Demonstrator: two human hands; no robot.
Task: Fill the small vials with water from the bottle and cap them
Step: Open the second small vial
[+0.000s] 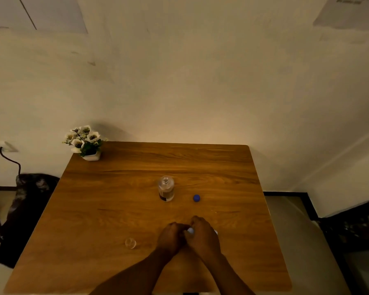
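Both hands, left hand (pixel 172 235) and right hand (pixel 202 234), press together around a small vial (pixel 190 231) near the worktop (pixel 115 209) front. The open bottle (pixel 166 189) stands at twelve o'clock, a blue cap (pixel 196 198) at one, another vial (pixel 130 243) at nine, a flowerpot (pixel 86 142) at eleven.

Clear bottle (pixel 166 189) upright, uncapped, frame centre; blue cap (pixel 196 198) just right; empty open vial (pixel 130 243) lower left.

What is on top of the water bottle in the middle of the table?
Nothing: the bottle stands uncapped, its neck open. A blue cap lies on the table to its right. Whether it belongs to the bottle cannot be told.
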